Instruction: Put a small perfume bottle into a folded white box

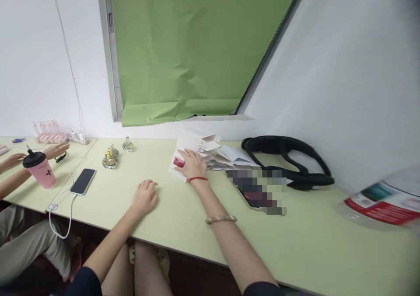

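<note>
My right hand (193, 165), with a red cord and a beaded bracelet on the wrist, lies over a white paper carton (179, 176). Its fingers are apart on the paper, and a small pink-red patch (179, 161) shows between thumb and forefinger. More folded white cartons (226, 155) are heaped just beyond and to the right. On the bare tabletop to the left rests my left hand (146, 196), fingers loosely bent and nothing visible in them. Several small glass bottles (110, 159), some with yellowish tops, stand farther back on the left, apart from both hands.
A black strap-like frame (288, 158) and a partly pixelated phone (254, 193) lie right of the cartons. A large labelled bottle (387, 202) stands far right. Leftward are a charging phone (83, 181), a pink cup (42, 173), a power strip (79, 138) and another person's hands (55, 151).
</note>
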Demonstrator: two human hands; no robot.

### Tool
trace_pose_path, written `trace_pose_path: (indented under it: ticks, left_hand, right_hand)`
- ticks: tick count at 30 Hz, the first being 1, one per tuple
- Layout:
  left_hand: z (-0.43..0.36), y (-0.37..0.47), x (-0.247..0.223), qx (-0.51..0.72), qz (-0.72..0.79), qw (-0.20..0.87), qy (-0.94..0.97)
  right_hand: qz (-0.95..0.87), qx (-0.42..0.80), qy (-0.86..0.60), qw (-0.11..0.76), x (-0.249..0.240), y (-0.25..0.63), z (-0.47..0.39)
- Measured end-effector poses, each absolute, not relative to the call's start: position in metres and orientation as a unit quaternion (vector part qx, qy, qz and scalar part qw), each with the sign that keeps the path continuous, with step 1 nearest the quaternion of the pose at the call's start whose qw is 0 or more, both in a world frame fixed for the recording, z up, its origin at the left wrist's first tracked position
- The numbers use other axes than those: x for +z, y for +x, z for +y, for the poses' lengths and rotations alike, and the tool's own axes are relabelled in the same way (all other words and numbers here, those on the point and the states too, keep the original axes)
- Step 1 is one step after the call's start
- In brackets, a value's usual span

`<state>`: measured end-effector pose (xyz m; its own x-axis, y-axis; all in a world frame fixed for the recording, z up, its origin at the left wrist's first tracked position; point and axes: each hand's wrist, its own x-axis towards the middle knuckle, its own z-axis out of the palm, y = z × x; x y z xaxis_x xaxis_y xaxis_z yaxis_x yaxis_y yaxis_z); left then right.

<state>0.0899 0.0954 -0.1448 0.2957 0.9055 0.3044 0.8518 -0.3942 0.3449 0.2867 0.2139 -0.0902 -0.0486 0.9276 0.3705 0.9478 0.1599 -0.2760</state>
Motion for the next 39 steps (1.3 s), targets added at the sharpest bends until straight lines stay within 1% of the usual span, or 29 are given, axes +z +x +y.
trace_pose_path:
  ticks: [3,9,11,15,21,24,28,31,33,35,39]
  left_hand:
    - [0.095,0.088,-0.146,0.238,0.55,0.054,0.799]
    - [0.097,0.088,-0.145,0.235,0.58,0.063,0.777]
    - [0.096,0.087,-0.144,0.231,0.588,0.06,0.773]
    - [0.096,0.086,-0.144,0.224,0.599,0.058,0.766]
    - [0.093,0.086,-0.14,0.221,0.604,0.048,0.764]
    - [0.083,0.087,-0.138,0.206,0.615,0.042,0.76]
    - [0.064,0.088,-0.137,0.18,0.613,0.04,0.768]
    - [0.045,0.088,-0.139,0.182,0.605,0.06,0.773]
    - [0.025,0.085,-0.14,0.202,0.591,0.1,0.775]
    - [-0.004,0.08,-0.143,0.227,0.56,0.144,0.784]
    - [-0.077,0.06,-0.141,0.248,0.464,0.16,0.835]
  right_hand:
    - [-0.733,-0.029,-0.638,0.234,-0.093,0.284,0.214]
    - [-0.746,-0.054,-0.633,0.198,-0.084,0.278,0.205]
    - [-0.733,-0.065,-0.642,0.216,-0.082,0.277,0.197]
    - [-0.715,-0.106,-0.631,0.282,-0.087,0.279,0.178]
    - [-0.749,-0.166,-0.573,0.289,-0.103,0.277,0.146]
    - [-0.766,-0.146,-0.557,0.287,-0.102,0.273,0.128]
    - [-0.78,-0.069,-0.548,0.294,-0.104,0.264,0.108]
    - [-0.791,-0.019,-0.535,0.296,-0.106,0.259,0.095]
    - [-0.799,-0.001,-0.505,0.325,-0.1,0.259,0.083]
    - [-0.803,-0.008,-0.456,0.384,-0.083,0.263,0.064]
    - [-0.779,-0.097,-0.362,0.502,-0.015,0.283,0.002]
